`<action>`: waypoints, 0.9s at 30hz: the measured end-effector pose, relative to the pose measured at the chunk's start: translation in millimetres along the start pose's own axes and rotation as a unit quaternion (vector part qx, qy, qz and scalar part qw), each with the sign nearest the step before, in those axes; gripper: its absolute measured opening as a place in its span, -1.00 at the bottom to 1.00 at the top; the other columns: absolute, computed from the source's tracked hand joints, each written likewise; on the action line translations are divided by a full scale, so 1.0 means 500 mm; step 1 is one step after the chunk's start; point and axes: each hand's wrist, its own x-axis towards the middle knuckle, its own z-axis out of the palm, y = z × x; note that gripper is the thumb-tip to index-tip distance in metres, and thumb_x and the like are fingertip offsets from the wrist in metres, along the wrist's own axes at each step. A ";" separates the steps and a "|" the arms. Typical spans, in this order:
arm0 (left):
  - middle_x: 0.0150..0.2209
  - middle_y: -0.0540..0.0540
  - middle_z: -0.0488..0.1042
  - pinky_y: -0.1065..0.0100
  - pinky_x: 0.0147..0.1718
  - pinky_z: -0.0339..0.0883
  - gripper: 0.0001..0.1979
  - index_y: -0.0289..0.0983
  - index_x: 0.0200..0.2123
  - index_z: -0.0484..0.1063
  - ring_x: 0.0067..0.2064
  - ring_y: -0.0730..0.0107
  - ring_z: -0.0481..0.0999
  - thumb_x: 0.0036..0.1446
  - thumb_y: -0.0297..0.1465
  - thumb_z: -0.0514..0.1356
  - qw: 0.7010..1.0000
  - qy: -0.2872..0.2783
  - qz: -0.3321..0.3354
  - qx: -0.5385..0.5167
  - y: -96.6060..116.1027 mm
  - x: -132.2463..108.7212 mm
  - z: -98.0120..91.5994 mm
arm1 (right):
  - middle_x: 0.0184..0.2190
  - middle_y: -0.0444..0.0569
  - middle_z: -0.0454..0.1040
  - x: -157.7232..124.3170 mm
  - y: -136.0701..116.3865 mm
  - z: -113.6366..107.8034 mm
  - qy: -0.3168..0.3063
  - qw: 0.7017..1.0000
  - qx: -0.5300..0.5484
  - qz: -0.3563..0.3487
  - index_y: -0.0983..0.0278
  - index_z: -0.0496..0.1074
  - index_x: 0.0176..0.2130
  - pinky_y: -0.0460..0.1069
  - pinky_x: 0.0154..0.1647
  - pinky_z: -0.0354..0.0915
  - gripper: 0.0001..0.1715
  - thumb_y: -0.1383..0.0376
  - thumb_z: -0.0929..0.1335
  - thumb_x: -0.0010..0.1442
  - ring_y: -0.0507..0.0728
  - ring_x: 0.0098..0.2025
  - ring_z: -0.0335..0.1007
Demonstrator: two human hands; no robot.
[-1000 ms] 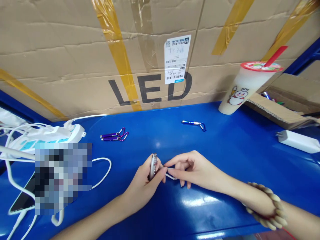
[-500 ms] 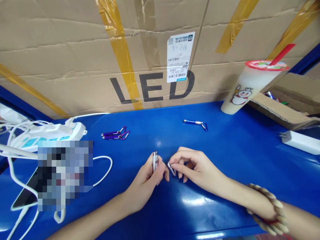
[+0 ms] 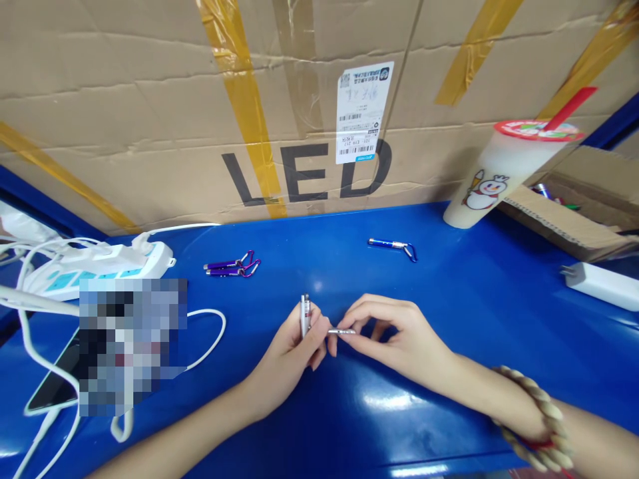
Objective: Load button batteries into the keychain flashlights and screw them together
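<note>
My left hand (image 3: 292,349) is closed around a small silver keychain flashlight (image 3: 304,314), held upright over the blue table (image 3: 474,313). My right hand (image 3: 394,332) pinches the silver clip (image 3: 342,330) at the flashlight's lower end, held level between thumb and forefinger. A beaded bracelet (image 3: 534,419) circles my right wrist. Two purple keychain flashlights (image 3: 232,266) lie together to the back left. A blue keychain flashlight (image 3: 392,245) lies alone at the back centre.
A large cardboard box marked LED (image 3: 309,100) stands along the table's back. A lidded drink cup with a red straw (image 3: 504,169) and an open carton (image 3: 574,213) stand at the right, with a white charger (image 3: 602,285). A power strip (image 3: 100,263), white cables and a phone (image 3: 52,389) lie left.
The clip in my right hand has swung from hanging down to lying level beside the silver flashlight. Both hands have shifted slightly up the table.
</note>
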 end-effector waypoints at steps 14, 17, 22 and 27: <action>-0.60 0.13 0.18 0.47 -0.52 0.06 -0.74 -0.24 -0.47 -0.01 -0.55 0.57 0.17 0.17 -0.30 0.04 0.989 0.101 0.027 0.101 0.001 0.006 -0.002 | -0.24 -0.08 0.45 -0.004 0.011 -0.005 -0.030 0.980 -0.150 -0.124 0.25 0.42 -0.06 -0.18 -0.42 0.30 -0.70 0.32 0.32 0.17 -0.07 -0.39 0.37; -0.61 0.12 0.17 0.48 -0.53 0.05 -0.74 -0.24 -0.48 -0.01 -0.56 0.57 0.15 0.18 -0.31 0.02 0.987 0.099 0.034 0.122 0.000 0.006 -0.003 | -0.25 -0.07 0.46 -0.006 0.008 -0.006 -0.037 0.955 -0.240 -0.169 0.28 0.40 -0.03 -0.17 -0.46 0.24 -0.69 0.29 0.26 0.24 -0.07 -0.39 0.38; -0.60 0.11 0.16 0.47 -0.54 0.04 -0.73 -0.24 -0.49 0.00 -0.56 0.56 0.13 0.19 -0.27 0.00 0.978 0.096 0.034 0.182 -0.005 0.003 -0.004 | -0.45 -0.10 0.45 -0.007 0.010 -0.004 -0.056 0.927 -0.317 -0.194 0.35 0.38 -0.02 -0.13 -0.51 0.19 -0.65 0.25 0.19 0.30 -0.05 -0.47 0.36; -0.59 0.12 0.13 0.47 -0.56 0.00 -0.74 -0.24 -0.49 0.01 -0.58 0.58 0.07 0.20 -0.30 -0.01 0.966 0.087 0.056 0.238 -0.008 -0.004 -0.003 | -0.49 -0.10 0.42 -0.006 0.012 0.007 -0.078 0.918 -0.341 -0.186 0.39 0.39 -0.07 -0.07 -0.51 0.20 -0.63 0.23 0.15 0.32 0.00 -0.46 0.37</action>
